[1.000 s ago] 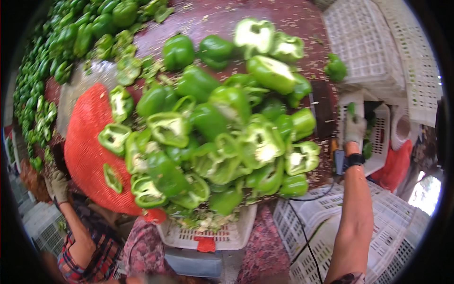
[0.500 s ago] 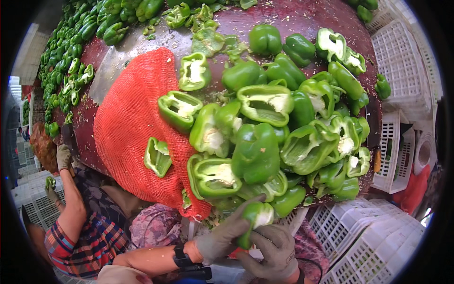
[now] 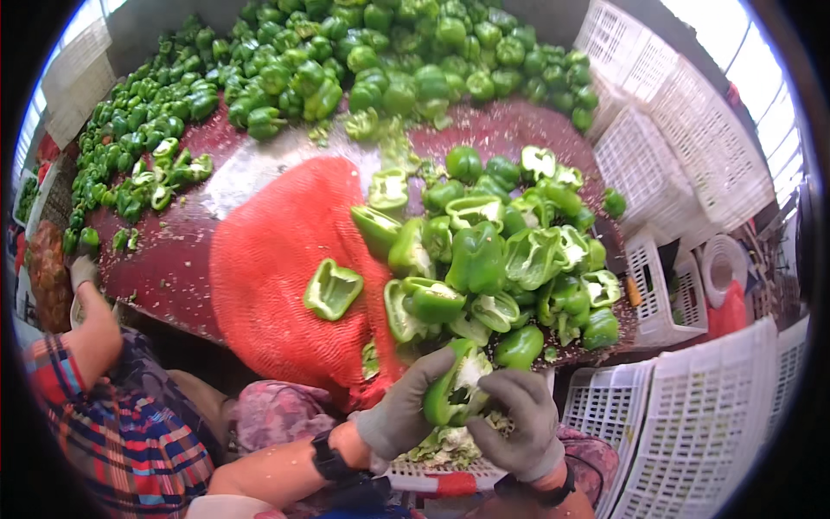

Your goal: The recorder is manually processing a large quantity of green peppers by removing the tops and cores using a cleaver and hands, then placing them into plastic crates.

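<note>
My left hand [image 3: 405,410], in a grey work glove, grips an opened green bell pepper half [image 3: 450,389] by its left side. The cut face shows pale pith and seeds. My right hand [image 3: 522,424], gloved too, has thumb and fingers curled at the pith and right edge of the same pepper. A red mesh sack [image 3: 268,277] lies on the dark red table [image 3: 186,268] just beyond, with one cut pepper piece [image 3: 333,290] on top. Right of it sits a heap of whole and halved green peppers [image 3: 477,259]. Below my hands, pale pepper scraps [image 3: 443,451] lie in a white crate [image 3: 406,474].
A large pile of green peppers [image 3: 294,78] covers the table's far side. White plastic crates [image 3: 700,424] stand at the right, more [image 3: 644,164] behind. On the left, a person in a plaid shirt [image 3: 130,432] reaches toward a brown filled sack [image 3: 47,272].
The view has tilted up, showing more of the far pile. Both hands still hold the pepper, now turned with more of its cut face showing. The other person's arm has shifted.
</note>
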Motion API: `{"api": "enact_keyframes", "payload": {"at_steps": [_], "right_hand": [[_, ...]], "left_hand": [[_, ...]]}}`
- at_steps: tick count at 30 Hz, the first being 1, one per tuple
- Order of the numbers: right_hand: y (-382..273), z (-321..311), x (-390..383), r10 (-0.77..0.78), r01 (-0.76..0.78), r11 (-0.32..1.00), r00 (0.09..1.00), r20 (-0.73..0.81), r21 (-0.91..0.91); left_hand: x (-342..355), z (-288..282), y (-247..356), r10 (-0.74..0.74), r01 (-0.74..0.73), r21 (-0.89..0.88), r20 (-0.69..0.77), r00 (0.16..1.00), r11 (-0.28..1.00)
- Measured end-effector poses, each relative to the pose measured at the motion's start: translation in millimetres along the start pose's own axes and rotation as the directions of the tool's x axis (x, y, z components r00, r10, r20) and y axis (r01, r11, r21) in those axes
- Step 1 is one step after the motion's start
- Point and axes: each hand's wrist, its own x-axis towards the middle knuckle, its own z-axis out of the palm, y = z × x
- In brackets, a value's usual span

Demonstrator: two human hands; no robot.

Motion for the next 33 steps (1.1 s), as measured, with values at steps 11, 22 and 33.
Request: {"api": "enact_keyframes", "payload": {"at_steps": [11, 22, 33], "right_hand": [[-30, 22, -44, 0.207, -0.174, 0.931, 0.976, 0.073, -0.32], [-73, 33, -24, 0.512, -0.515, 0.857, 0.852, 0.111, -0.002], [-43, 30, -31, 0.061, -0.067, 0.998, 0.961, 0.27, 0.012]], "left_hand": [[-30, -50, -29, -0.161, 0.119, 0.428, 0.063, 0.985, 0.896], [-51, -37, 2, 0.188, -0.26, 0.355, 0.225, 0.956, 0.898], [-29, -80, -19, 0.16, -0.25, 0.538, 0.209, 0.965, 0.805]]}}
